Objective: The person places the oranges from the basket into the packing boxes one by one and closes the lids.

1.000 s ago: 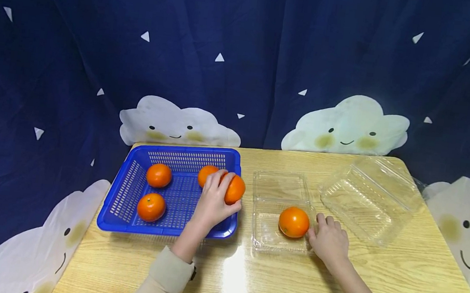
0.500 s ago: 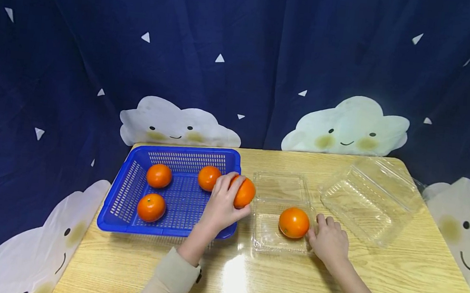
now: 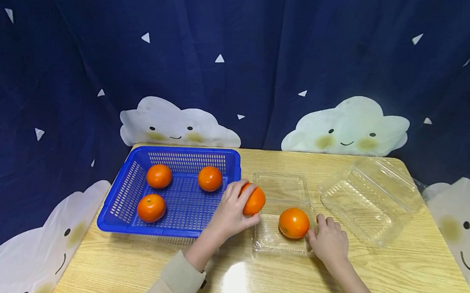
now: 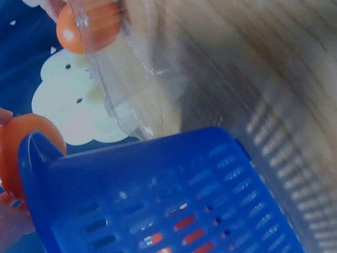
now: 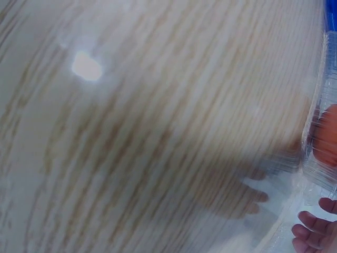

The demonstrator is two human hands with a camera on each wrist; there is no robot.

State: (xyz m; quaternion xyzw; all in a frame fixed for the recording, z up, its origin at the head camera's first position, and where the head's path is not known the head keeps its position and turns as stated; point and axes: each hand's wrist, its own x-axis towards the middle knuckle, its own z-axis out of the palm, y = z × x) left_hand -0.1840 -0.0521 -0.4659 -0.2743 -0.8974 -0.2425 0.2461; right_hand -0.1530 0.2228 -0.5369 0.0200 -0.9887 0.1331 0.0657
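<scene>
My left hand [image 3: 229,215] grips an orange [image 3: 255,201] in its curled fingers and thumb, just past the right rim of the blue plastic basket [image 3: 165,232]. In the left wrist view this held orange [image 4: 31,145] shows behind the basket's rim. Three more oranges stay in the basket, one being the orange [image 3: 210,179] at the back right. An open clear plastic clamshell box [image 3: 265,245] bears one orange [image 3: 294,223] in its near half. Beside the box's right edge rests my right hand [image 3: 330,240], fingers loosely bent; whether its thumb touches the box is unclear.
A second clear clamshell box [image 3: 362,203] lies open and slanted at the back right of the wooden table [image 3: 289,286]. Behind the table hangs a dark blue curtain [image 3: 230,31] with white clouds.
My left hand has carried the orange rightwards, out over the basket's rim to the clear box's left edge. The basket's back-right orange is now fully in sight. My right hand has stayed put.
</scene>
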